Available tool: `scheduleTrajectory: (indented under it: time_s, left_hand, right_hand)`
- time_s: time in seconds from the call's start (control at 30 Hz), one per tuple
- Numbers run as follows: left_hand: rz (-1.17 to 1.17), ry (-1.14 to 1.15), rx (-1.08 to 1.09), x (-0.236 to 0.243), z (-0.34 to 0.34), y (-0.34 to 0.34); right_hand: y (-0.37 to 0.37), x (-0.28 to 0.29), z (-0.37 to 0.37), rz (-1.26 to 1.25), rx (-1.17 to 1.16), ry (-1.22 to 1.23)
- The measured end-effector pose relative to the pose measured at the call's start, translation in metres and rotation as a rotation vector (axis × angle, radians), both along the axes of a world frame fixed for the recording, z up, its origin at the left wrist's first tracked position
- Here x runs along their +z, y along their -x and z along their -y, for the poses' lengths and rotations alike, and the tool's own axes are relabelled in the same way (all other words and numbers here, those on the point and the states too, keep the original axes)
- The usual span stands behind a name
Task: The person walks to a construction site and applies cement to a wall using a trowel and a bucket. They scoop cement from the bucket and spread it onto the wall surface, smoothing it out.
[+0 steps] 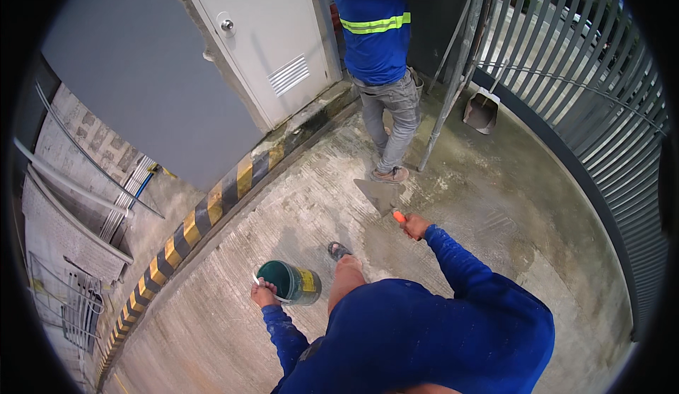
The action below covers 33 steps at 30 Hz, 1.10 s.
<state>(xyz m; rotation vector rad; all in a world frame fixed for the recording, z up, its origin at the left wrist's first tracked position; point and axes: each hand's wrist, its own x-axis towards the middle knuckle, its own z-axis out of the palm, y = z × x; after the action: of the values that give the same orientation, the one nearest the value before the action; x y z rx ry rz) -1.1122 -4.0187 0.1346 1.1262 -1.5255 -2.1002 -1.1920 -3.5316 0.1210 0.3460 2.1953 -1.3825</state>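
Two bare hands at work here, one bucket (304, 285), one trowel (378, 194), and taking the bucket as our marker, one co-worker (382, 47) in a blue top with bright yellow-green bands stands well ahead of it and to the right! The right hand (416, 228) is wrapped round the trowel's orange grip, out to the right of the bucket and a little ahead; the broad, pointed blade reaches forward and left from that fist, its tip near the co-worker's shoe (390, 175). Over to the left hand (265, 293), right at the bucket's near-left rim, fingers curled on the white carrying handle (283, 299). One sandalled foot (339, 251) sits just right of the bucket. Now the containers: the bucket is green with a yellow label, its mouth tipped leftward and dark inside, so I can't tell what it holds, nor whether its base touches the ground. One dustpan (482, 112), far ahead and right of the bucket, shows a grey inside. One striped kerb (191, 228) curves past on the bucket's left, and one pale door (258, 33) stands far ahead of it.
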Motion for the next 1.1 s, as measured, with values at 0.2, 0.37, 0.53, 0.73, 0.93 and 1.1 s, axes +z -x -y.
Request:
scheduleTrajectory:
  time_s: [0.2, 0.37, 0.53, 0.73, 0.93, 1.1]
  left_hand:
    - [0.151, 0.014, -0.152, -0.004, 0.013, 0.187]
    - [0.067, -0.027, -0.388, 0.02, 0.019, 0.334]
    - [0.107, 0.066, -0.453, 0.028, 0.019, 0.473]
    - [0.08, 0.152, -0.624, 0.017, -0.019, 0.62]
    - [0.112, 0.152, -0.811, 0.036, -0.088, 0.748]
    - [0.21, -0.042, -1.096, 0.012, -0.162, 0.853]
  right_hand:
    - [0.084, 0.003, 0.092, 0.178, -0.096, 0.097]
    - [0.169, 0.022, 0.122, 0.153, -0.173, 0.084]
    - [0.304, 0.008, 0.135, 0.157, -0.145, 0.101]
    - [0.474, -0.049, 0.112, -0.11, 0.054, -0.088]
    - [0.573, -0.009, 0.114, 0.108, -0.5, 0.239]
    - [0.613, 0.012, 0.089, 0.078, -0.682, 0.419]
